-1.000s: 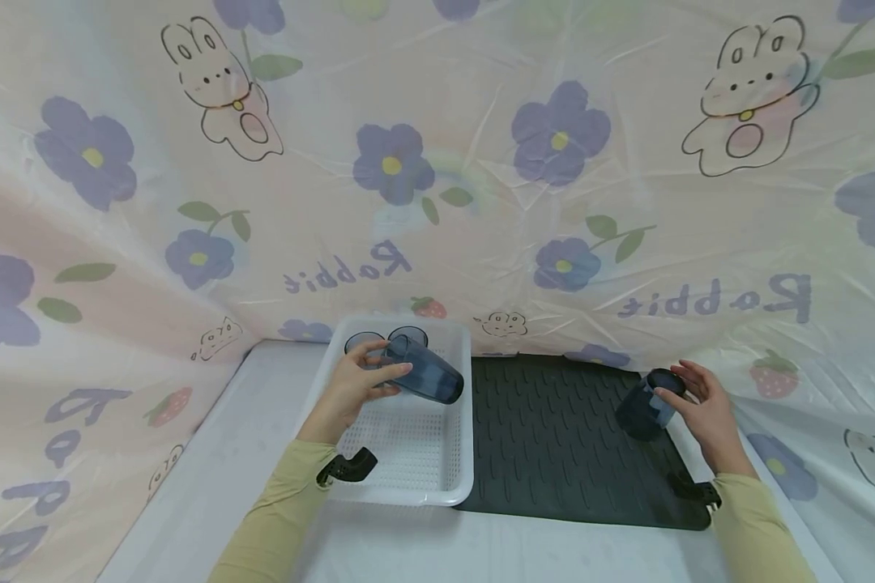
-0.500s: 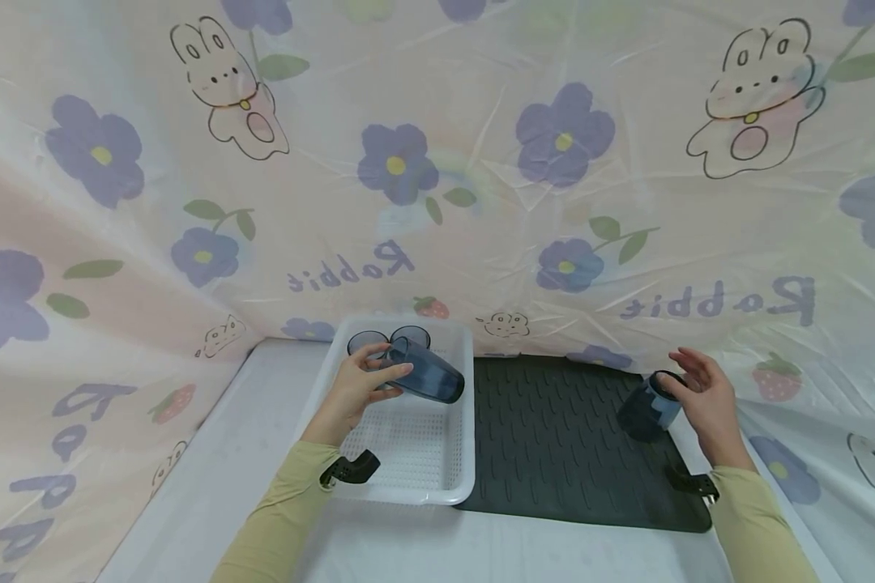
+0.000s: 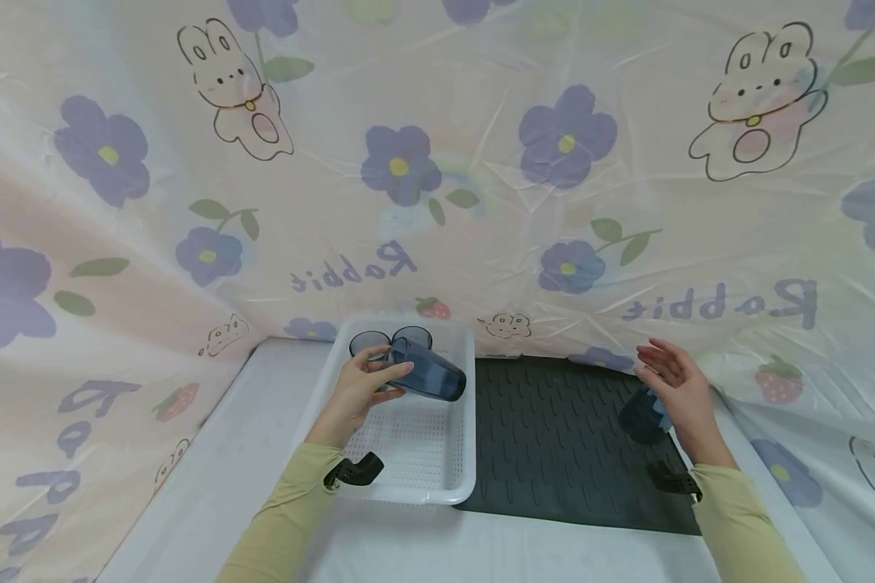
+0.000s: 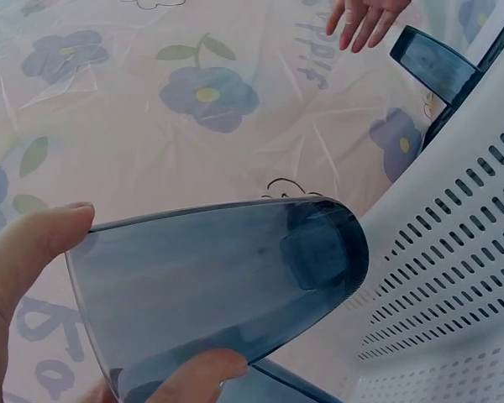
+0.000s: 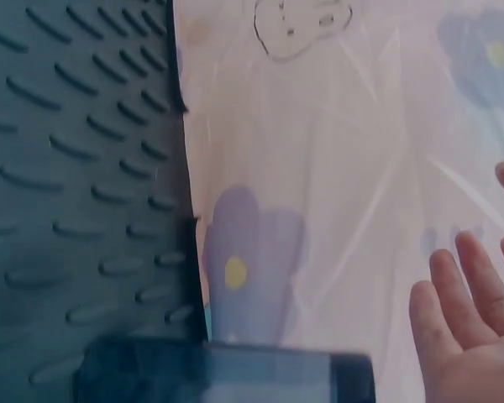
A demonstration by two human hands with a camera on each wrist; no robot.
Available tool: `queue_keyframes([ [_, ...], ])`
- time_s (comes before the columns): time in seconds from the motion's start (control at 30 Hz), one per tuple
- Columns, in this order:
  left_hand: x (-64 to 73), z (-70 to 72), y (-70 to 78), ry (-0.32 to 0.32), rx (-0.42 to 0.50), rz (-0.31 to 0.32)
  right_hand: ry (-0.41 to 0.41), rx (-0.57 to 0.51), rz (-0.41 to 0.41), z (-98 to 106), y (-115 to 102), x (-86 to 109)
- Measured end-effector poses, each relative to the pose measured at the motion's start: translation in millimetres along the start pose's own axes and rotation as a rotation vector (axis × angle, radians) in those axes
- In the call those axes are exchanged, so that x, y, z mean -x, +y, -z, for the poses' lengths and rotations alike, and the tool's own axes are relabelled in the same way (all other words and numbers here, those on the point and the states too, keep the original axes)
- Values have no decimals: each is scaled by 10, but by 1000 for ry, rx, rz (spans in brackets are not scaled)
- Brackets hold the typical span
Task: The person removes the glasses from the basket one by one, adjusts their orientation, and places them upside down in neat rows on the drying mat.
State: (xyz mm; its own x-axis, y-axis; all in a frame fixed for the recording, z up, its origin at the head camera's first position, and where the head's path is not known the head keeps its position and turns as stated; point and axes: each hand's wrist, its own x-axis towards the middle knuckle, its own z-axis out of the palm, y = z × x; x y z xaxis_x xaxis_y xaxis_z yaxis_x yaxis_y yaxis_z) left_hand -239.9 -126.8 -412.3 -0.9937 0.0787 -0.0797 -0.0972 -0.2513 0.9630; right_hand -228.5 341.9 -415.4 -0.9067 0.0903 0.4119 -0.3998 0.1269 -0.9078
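My left hand (image 3: 353, 393) grips a translucent blue cup (image 3: 433, 376) near its rim and holds it over the white basket (image 3: 468, 445). The cup lies nearly sideways, its darker base pointing right; the left wrist view shows thumb and fingers on both sides of the cup (image 4: 210, 277). My right hand (image 3: 681, 397) hovers with loosely spread fingers and holds nothing. Below and just left of it, a second blue cup (image 3: 638, 419) stands upright on the black mat (image 3: 554, 445), partly hidden by the hand. The right wrist view shows that cup (image 5: 227, 378) at the bottom edge, apart from the fingers.
Two more blue cups stand at the back of the basket, the left cup (image 3: 368, 343) and the right cup (image 3: 413, 336). A patterned curtain (image 3: 474, 219) hangs close behind basket and mat. The white table (image 3: 211, 453) extends left and in front.
My right hand has let go of the cup on the mat and moved up and to the left over it. The left hand with its cup has hardly moved.
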Motion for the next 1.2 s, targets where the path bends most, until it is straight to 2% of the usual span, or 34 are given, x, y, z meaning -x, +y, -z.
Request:
queue_keyframes([
  [0.2, -12, -46, -13, 22, 15, -2, -52, 49, -13, -156, -45, -11],
  [0.37, -25, -89, -7, 24, 31, -7, -107, 23, -21, -289, -58, -9],
  [0.57, -41, -151, -6, 26, 62, 0, -159, -35, 6, -429, -37, 6],
  [0.8, -43, -241, -3, 28, 95, 1, -174, -108, -17, -556, 42, 34],
  [1.0, -43, -294, -21, 12, 103, 6, -185, -101, -35, -642, 118, 64],
  [1.2, -22, -371, -47, -3, 119, 11, -184, -55, -106, -768, 149, 77],
])
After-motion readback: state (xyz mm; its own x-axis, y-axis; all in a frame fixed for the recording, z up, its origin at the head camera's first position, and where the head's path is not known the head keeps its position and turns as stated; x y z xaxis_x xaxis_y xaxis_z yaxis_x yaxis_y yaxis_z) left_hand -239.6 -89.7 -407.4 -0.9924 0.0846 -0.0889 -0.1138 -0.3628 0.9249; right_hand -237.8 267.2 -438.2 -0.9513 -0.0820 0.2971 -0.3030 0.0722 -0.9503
